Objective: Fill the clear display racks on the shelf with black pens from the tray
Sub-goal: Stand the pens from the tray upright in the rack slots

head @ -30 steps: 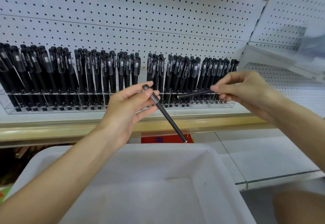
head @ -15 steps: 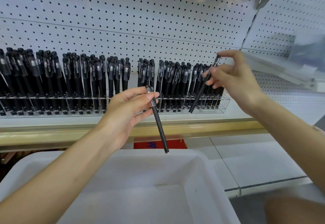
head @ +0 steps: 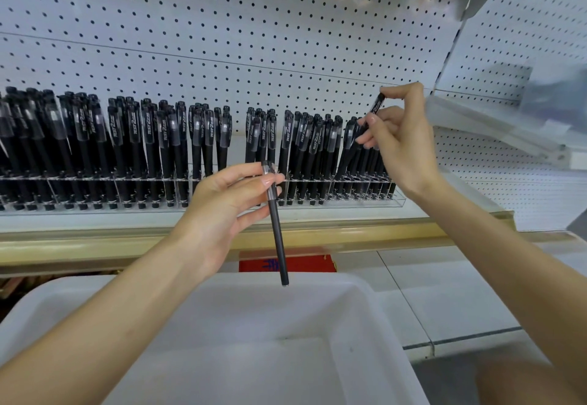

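Landmark: right clear rack (head: 399, 202), on the shelf against the white pegboard (head: 254, 39).

Right hand (head: 400, 140) is over the right end of this rack. Thumb and fingers pinch a black pen (head: 377, 103) near its upper end. The pen is tilted, top leaning right, lower part running down behind the fingers into the pens standing at that end. Can't tell if its tip sits in a slot.

Left hand (head: 222, 210) is in front of the rack's left end, slightly lower. It grasps a second black pen (head: 277, 236) by the clear cap, thumb on one side and fingertips on the other. This pen hangs almost upright, cap up, crossing in front of the rack's front wall. Its tip ends well below the rack, just over the far rim of the white tray (head: 365, 290).

The tray is below and in front of the rack, nearest the camera, with both forearms reaching across it.

Rack contents: rows of black pens standing cap up, leaning a little, printed labels on the caps. The left clear rack (head: 95, 210) is just left of the landmark rack with a small gap between them, also packed with black pens.

The gold shelf edge (head: 95, 239) runs just below the rack. A red item (head: 301, 263) sits below the rack, between shelf edge and tray rim. The tiled floor (head: 460, 303) lies below and to the right of the rack.
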Available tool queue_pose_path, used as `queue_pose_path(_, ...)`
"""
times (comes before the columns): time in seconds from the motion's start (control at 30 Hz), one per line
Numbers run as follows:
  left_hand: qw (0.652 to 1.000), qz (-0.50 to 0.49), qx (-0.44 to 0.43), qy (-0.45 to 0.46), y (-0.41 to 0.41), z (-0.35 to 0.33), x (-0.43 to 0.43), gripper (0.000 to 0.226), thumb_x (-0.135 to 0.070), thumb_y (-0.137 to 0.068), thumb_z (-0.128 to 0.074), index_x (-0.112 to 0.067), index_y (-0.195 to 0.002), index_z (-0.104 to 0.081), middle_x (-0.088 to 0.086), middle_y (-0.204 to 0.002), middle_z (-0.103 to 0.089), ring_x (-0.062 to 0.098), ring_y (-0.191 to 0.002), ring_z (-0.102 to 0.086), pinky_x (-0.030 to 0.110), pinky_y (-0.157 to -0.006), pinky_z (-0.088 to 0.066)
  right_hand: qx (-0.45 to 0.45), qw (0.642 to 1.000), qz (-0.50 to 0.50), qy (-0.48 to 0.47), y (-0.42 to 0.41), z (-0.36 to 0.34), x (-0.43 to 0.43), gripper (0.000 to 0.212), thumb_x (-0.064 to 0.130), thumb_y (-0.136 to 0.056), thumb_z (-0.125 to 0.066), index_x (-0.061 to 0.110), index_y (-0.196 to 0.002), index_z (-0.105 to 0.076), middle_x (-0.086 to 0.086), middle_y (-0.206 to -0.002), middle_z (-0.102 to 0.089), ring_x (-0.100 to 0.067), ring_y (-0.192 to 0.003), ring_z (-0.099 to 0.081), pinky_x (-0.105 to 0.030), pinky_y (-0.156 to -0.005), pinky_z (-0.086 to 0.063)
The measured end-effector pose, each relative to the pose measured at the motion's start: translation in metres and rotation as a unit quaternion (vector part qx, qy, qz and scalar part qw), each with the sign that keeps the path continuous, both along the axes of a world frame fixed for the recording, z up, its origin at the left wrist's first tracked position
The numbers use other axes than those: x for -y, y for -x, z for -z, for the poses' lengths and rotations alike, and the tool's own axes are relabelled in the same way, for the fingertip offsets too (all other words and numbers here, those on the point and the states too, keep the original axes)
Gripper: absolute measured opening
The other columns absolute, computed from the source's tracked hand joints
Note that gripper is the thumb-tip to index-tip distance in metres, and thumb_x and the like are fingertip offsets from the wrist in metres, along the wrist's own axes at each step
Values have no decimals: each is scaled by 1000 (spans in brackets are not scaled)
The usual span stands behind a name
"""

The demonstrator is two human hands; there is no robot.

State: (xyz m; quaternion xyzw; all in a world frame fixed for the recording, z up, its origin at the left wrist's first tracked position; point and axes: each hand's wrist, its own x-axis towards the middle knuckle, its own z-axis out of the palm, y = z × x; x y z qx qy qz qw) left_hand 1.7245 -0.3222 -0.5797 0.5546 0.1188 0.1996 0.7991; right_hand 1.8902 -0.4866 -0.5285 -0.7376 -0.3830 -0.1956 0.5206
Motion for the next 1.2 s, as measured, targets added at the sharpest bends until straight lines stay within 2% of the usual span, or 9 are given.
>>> queue_pose_path(0.27, 1000, -1, -6, 2, 0, 1, -1, 28, -12, -85, -64, -12, -114, -63, 0, -101, -75, 16, -100, -69, 27, -76, -52, 3, 992, 31, 119, -12, 12, -6, 12, 9, -97, -51, 15, -107, -47, -10, -91, -65, -13, -72, -67, -38, -77, -55)
queue_pose_path(0.37, 1000, -2, -8, 0, 2, 0, -6, 25, -12, -86, -64, -13, -111, -63, 1, -101, -75, 13, -98, -69, 27, -77, -52, 68, 980, 88, 163, -17, 16, -4, 17, 13, -96, -55, 11, -112, -61, -2, -89, -54, -4, -67, -53, -27, -74, -44)
queue_pose_path(0.5, 1000, -11, -8, 6, 0, -3, -8, 23, -11, -80, -68, -14, -102, -66, 1, -100, -75, 13, -94, -70, 24, -69, -57, 65, 976, 104, 183, -12, 9, -1, 28, 18, -97, -53, 20, -124, -60, 6, -82, -43, 3, -65, -45, -14, -69, -32)
queue_pose_path(0.63, 999, 2, 13, 37, -10, -16, -2, 25, -15, -67, -71, -17, -91, -70, 0, -87, -74, 13, -86, -71, 25, -69, -58, -70, 992, 29, 98, 16, 1, 3, 11, 21, -94, -58, 22, -105, -59, -3, -81, -58, -6, -65, -50, -20, -65, -41)
queue_pose_path(0.77, 1000, 10, 23, 2, -19, -25, 12, 29, -19, -65, -72, -18, -94, -71, 2, -90, -72, 11, -86, -70, 25, -77, -56, -214, 941, -131, 227, 48, 7, 5, 19, 29, -92, -60, 16, -85, -71, 2, -74, -68, -5, -58, -55, -21, -54, -44)
queue_pose_path(0.87, 999, 4, 16, -28, -23, -23, 20, 27, -25, -63, -74, -22, -90, -72, -3, -90, -73, 7, -88, -67, 26, -84, -50, -276, 926, -184, 181, 57, 15, 5, 10, 21, -86, -68, 16, -77, -69, 4, -65, -64, -6, -57, -54, -17, -52, -43)
queue_pose_path(1.07, 999, 23, 8, -44, -24, -13, 26, 32, -28, -62, -74, -20, -94, -72, -11, -79, -70, 2, -79, -64, 25, -82, -43, -307, 915, -221, 139, 62, 25, -1, 17, 9, -87, -67, -6, -92, -61, -12, -78, -67, -8, -51, -55, -18, -49, -43)
queue_pose_path(1.13, 998, 27, 5, -64, -24, -11, 23, 27, -26, -71, -72, -20, -97, -72, -8, -87, -72, 4, -86, -66, 26, -84, -47, -283, 921, -216, 158, 60, 24, 0, 19, 9, -87, -67, -2, -100, -58, -12, -73, -66, -12, -47, -55, -21, -46, -44)
queue_pose_path(1.2, 984, -4, 10, -178, -24, -5, 19, 15, -22, -84, -67, -25, -97, -72, -10, -90, -73, 2, -88, -66, 19, -82, -50, -230, 933, -182, 207, 55, 21, 5, 40, 8, -87, -67, 14, -121, -48, -10, -69, -65, -16, -46, -58, -24, -45, -47)
